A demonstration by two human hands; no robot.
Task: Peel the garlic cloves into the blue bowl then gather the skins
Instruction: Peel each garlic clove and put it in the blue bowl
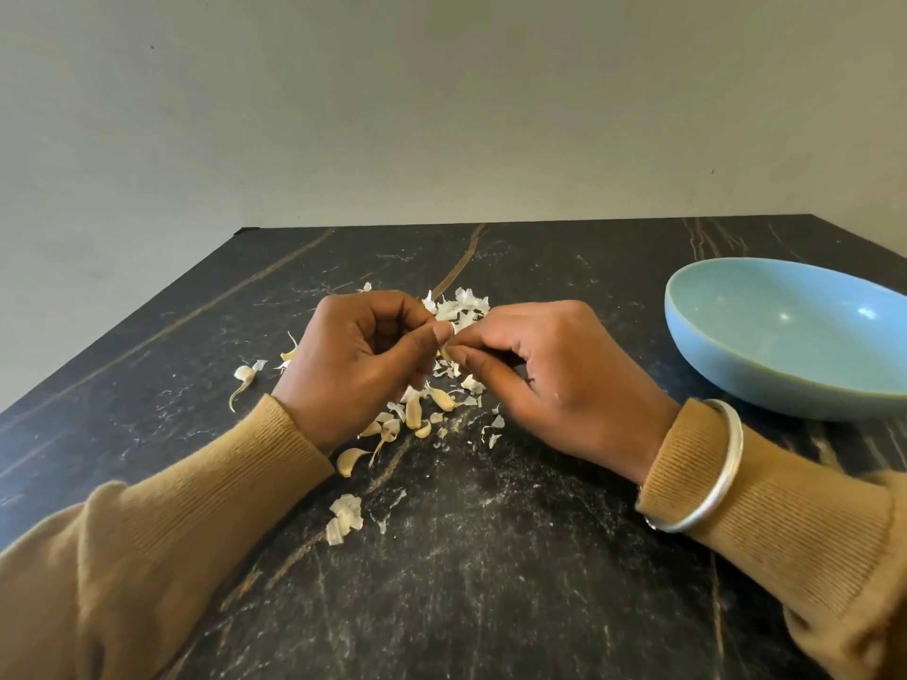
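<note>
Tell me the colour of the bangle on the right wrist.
Silver. The bangle shows best in the head view.

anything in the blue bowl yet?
Nothing visible: the blue bowl shows bare glaze inside. Its near wall hides part of the floor; the frame crops its right side.

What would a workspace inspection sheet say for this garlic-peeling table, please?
Surface: dark veined table, dusted with pale flecks.
Job's things: blue bowl at the right, no cloves in its visible part; loose cloves between the wrists; skins piled beyond the hands.
Clutter: stray skin scraps nearer the person.
Grippers: left hand and right hand both pinch a held clove, mostly hidden.
Cables: nothing seen.
Surroundings: plain wall; bangle on the right wrist.
</note>
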